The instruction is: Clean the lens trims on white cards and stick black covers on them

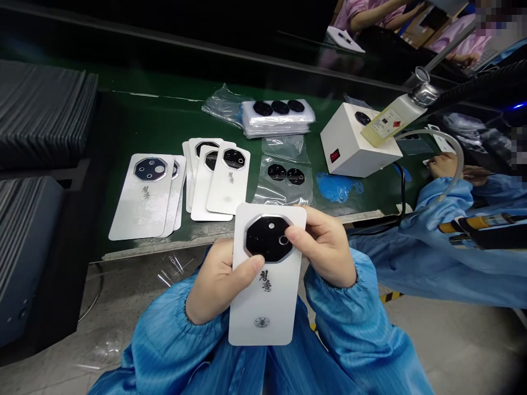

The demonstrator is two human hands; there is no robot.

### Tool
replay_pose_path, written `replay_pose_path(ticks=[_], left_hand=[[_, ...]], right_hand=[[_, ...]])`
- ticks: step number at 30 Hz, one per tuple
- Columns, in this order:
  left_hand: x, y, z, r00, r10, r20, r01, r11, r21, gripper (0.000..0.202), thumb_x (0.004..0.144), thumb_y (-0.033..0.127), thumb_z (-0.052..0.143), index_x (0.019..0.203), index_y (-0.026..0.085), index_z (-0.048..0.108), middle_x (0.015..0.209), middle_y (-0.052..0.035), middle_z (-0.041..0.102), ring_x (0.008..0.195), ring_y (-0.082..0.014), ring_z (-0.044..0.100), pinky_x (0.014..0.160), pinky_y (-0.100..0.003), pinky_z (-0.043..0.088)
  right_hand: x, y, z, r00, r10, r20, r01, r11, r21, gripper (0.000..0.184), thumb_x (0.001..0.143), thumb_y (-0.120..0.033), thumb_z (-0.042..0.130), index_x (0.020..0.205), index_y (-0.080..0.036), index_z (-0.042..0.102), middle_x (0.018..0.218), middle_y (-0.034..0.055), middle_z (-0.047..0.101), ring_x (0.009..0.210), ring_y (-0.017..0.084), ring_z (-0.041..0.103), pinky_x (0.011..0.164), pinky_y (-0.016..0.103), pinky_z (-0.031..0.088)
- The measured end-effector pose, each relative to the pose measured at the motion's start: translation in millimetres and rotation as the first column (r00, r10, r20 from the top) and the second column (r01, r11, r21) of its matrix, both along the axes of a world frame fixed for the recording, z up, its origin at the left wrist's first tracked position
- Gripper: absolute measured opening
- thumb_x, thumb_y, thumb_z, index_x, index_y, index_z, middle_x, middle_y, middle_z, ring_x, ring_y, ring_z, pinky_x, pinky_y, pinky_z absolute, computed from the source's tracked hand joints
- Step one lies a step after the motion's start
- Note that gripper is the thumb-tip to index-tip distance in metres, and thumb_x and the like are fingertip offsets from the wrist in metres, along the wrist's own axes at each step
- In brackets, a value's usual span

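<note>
I hold a white phone back cover (267, 299) upright in front of me, over my lap. It carries a black octagonal camera plate (268, 237) near its top and dark lettering below. My left hand (216, 288) grips the cover's left edge, its thumb lying on the plate's lower rim. My right hand (327, 247) grips the right edge, and its thumb presses on the plate's right side. Both sleeves are blue.
On the green belt (123, 126) lie two fanned piles of white covers (144, 200) (216, 178), bags of black camera plates (284, 178), a wrapped stack (280, 118), a white box with a red switch (354, 145) and a bottle (393, 120). A co-worker's blue sleeve (444, 219) is at right.
</note>
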State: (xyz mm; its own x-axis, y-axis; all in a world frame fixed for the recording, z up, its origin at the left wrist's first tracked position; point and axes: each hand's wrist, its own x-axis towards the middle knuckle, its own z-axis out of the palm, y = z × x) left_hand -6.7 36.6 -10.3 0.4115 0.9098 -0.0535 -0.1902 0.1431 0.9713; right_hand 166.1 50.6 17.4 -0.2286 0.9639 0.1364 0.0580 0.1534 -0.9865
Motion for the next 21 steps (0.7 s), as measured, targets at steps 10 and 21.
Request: replay_pose_path(ticks=[10,21], left_hand=[[3.5,-3.2,-2.8,0.998,0.057,0.030,-0.055,0.997,-0.060,0.022,0.079,0.035,0.062,0.069,0.016,0.062,0.061,-0.0004,0.061,0.053,-0.0117,0.052,0.045,-0.020,0.040],[6.3,-4.5,-4.0,0.989,0.134,0.065,-0.123,0.981,-0.148,0.026,0.076,0.040,0.063,0.069,0.015,0.063,0.057,-0.0019,0.060,0.048,-0.0130,0.051,0.040,-0.023,0.038]], right_hand=[[0.1,-3.6,-1.6,0.999,-0.018,0.032,0.017,0.999,0.028,0.016,0.083,-0.030,0.054,0.076,-0.018,0.060,0.069,0.0002,0.053,0.062,0.011,0.050,0.052,0.021,0.042],[0.0,-6.5,-3.5,0.998,0.029,0.055,-0.025,0.998,-0.060,0.022,0.080,-0.032,0.056,0.064,-0.017,0.051,0.062,-0.0016,0.046,0.055,0.009,0.044,0.046,0.021,0.037]])
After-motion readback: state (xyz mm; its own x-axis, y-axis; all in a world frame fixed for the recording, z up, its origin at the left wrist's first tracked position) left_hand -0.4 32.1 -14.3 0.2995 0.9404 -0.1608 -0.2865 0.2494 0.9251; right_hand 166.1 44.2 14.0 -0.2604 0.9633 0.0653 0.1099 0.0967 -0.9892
